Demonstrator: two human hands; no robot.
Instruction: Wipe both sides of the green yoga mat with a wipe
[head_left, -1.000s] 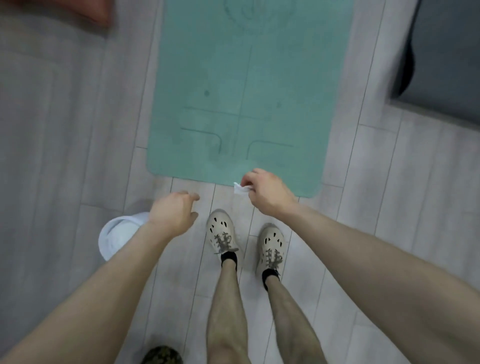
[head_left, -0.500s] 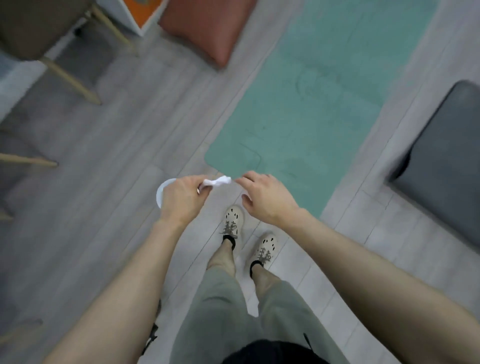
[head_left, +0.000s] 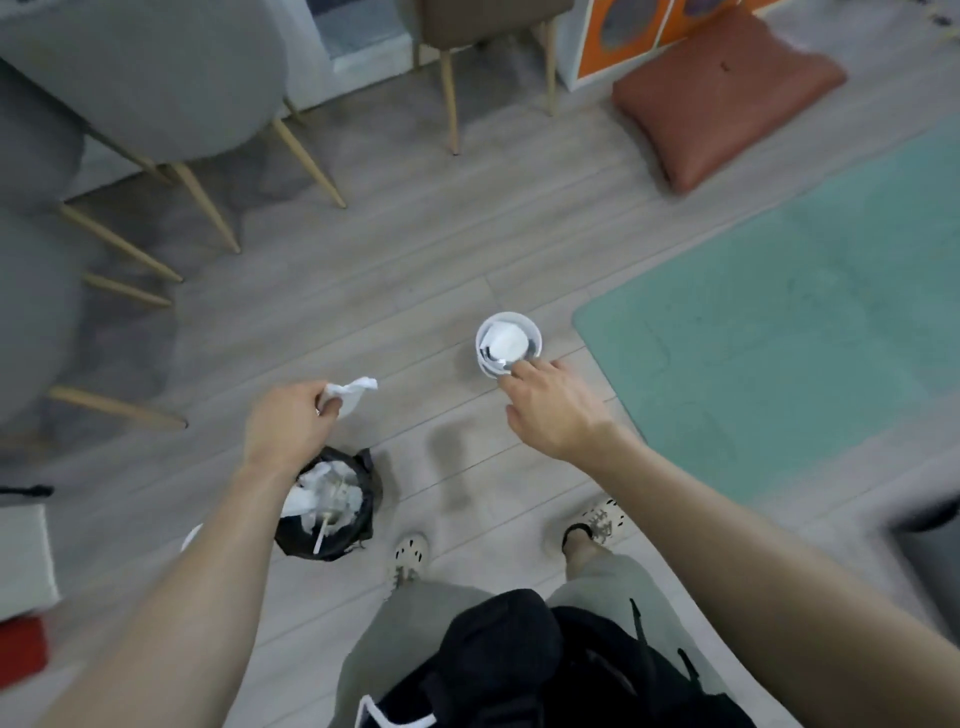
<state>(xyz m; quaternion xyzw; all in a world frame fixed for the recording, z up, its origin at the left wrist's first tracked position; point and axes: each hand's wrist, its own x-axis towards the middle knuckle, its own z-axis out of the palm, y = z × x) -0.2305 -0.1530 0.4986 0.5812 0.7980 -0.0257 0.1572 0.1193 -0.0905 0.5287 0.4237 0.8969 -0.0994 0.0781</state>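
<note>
The green yoga mat (head_left: 789, 332) lies flat on the floor at the right, its near-left corner close to a round white wipe tub (head_left: 508, 343). My left hand (head_left: 291, 423) grips a crumpled white wipe (head_left: 352, 394) above the floor, just beyond a small bin. My right hand (head_left: 553, 405) reaches out with relaxed fingers, its fingertips at the near rim of the white tub. It holds nothing.
A small bin with a black liner (head_left: 332, 506), full of used white wipes, stands under my left forearm. Grey chairs with wooden legs (head_left: 156, 104) fill the left and back. A rust-coloured cushion (head_left: 727, 88) lies beyond the mat. My feet (head_left: 410, 558) stand on grey planks.
The wipe passed from my right hand to my left. My view swung left, away from the mat, bringing the bin and chairs into sight. My right hand moved to the white tub.
</note>
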